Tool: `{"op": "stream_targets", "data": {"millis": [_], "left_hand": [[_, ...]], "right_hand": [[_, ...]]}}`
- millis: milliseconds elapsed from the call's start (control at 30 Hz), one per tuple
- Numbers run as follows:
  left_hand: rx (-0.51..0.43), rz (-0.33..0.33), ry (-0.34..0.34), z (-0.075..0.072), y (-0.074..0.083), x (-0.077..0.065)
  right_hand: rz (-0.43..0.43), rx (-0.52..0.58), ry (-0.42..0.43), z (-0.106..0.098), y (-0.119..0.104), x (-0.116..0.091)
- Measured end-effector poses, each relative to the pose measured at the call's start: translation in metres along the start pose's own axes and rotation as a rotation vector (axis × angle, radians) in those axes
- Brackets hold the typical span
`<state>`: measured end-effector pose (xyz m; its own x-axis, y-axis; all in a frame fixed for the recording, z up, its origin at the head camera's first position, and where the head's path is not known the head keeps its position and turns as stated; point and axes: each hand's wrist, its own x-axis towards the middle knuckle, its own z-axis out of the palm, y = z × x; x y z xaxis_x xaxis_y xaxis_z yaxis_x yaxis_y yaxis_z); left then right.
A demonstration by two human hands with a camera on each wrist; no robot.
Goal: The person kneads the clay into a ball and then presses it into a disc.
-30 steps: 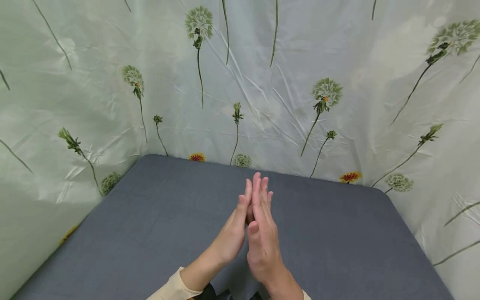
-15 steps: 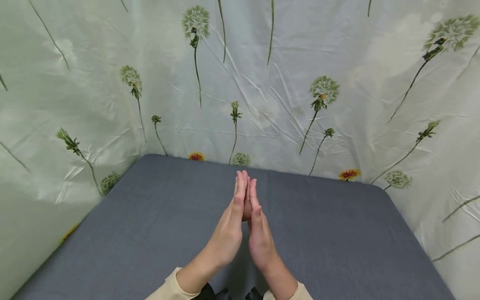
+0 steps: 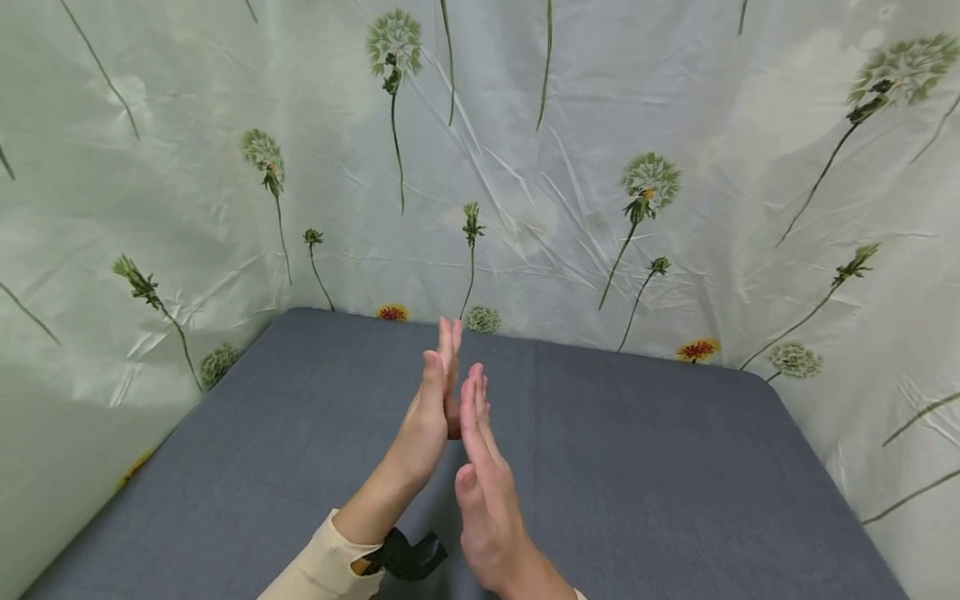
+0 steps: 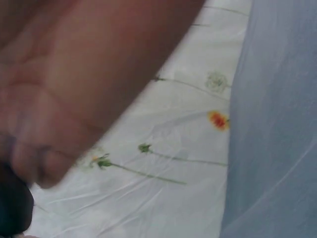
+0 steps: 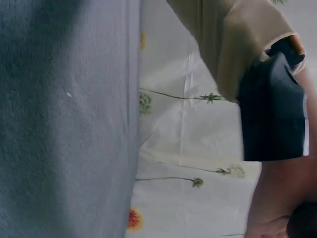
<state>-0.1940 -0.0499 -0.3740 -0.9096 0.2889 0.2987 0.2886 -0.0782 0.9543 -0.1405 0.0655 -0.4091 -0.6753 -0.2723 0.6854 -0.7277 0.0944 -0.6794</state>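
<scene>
In the head view, my left hand and right hand are raised over the grey surface, palms turned toward each other. Both have their fingers extended, pointing up and forward. The left sits farther forward, so its fingertips reach past those of the right. Only a narrow gap shows between them, and no object is visible there. A blurred hand fills the upper left of the left wrist view. A black wrist device and beige sleeve appear in the right wrist view.
White fabric printed with dandelions and stems hangs behind the surface and along both sides. The grey covering has rounded far corners. A black device is strapped at the left wrist.
Both hands have moved left from near the middle. The right slid forward a second ago, the hands came level at half a second, and now the left has slid ahead with the right drawn back.
</scene>
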Motion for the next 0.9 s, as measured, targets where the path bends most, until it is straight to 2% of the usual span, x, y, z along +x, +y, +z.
{"op": "stream_targets", "data": {"millis": [100,233,300,433,567,633,800,900], "left_hand": [[-0.038,-0.032,-0.068,0.010,-0.005,0.001],[-0.030,-0.057,-0.153,0.029,-0.010,-0.006],[-0.018,-0.043,-0.197,0.037,-0.009,-0.011],[-0.033,-0.040,-0.253,0.044,-0.001,-0.021],[-0.004,-0.030,-0.224,0.043,0.011,-0.029],[0.023,0.009,-0.182,0.041,0.016,-0.030],[0.058,0.124,-0.084,0.032,0.025,-0.025],[0.062,0.147,-0.063,0.024,0.028,-0.018]], "right_hand": [[-0.064,-0.118,0.046,-0.007,-0.004,0.004],[-0.058,-0.211,0.088,-0.026,-0.001,0.012],[-0.026,-0.203,0.104,-0.036,0.004,0.016],[0.036,-0.060,0.105,-0.051,0.015,0.021],[0.080,0.095,0.070,-0.053,0.026,0.020],[0.097,0.130,0.044,-0.048,0.029,0.018],[0.150,0.143,-0.011,-0.029,0.027,0.009],[0.154,0.143,-0.029,-0.020,0.024,0.002]]}}
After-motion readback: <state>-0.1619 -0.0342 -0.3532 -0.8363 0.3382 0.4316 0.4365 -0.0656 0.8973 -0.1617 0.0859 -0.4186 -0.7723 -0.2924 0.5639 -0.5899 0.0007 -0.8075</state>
